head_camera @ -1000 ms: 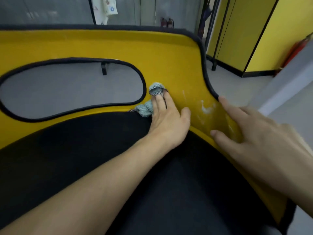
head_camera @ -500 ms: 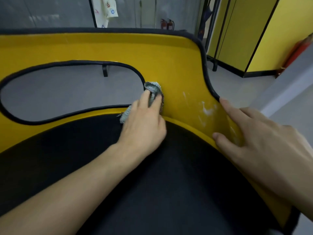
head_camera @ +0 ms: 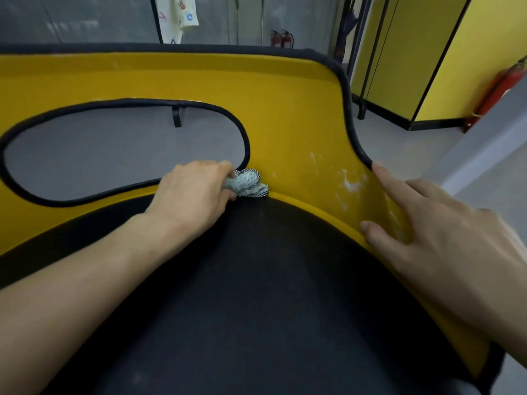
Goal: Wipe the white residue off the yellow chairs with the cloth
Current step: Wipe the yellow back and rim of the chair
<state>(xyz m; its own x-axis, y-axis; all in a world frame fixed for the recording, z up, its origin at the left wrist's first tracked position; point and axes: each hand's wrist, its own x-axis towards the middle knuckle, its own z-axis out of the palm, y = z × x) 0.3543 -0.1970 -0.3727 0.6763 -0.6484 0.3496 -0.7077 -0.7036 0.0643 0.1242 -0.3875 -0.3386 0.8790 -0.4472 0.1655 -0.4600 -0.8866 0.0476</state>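
The yellow chair (head_camera: 285, 109) filled the view, its backrest edged in dark trim and pierced by an oval opening. The black seat cushion (head_camera: 271, 295) occupied the lower half. The right hand (head_camera: 445, 238) rested on the right edge of the backrest with fingers straight and spread. Its index fingertip lay at the trim, its thumb lay on the yellow lip beside the cushion, and it held nothing. The left hand (head_camera: 194, 192) sat at the lower right end of the opening, fingers curled round the cloth (head_camera: 248, 185). The cloth was bunched into a wad and pressed where the backrest met the cushion.

The white residue (head_camera: 349, 183) remained as smears and streaks near the right edge of the backrest, between the cloth and the right hand and apart from both. Fainter marks showed above it, and one fleck lay just right of the cloth.

Assessment: the yellow around the cloth looked free of marks, but the main patch was untouched. Most wiping on this chair appeared outstanding. No other chair was in view, so its condition could not be told
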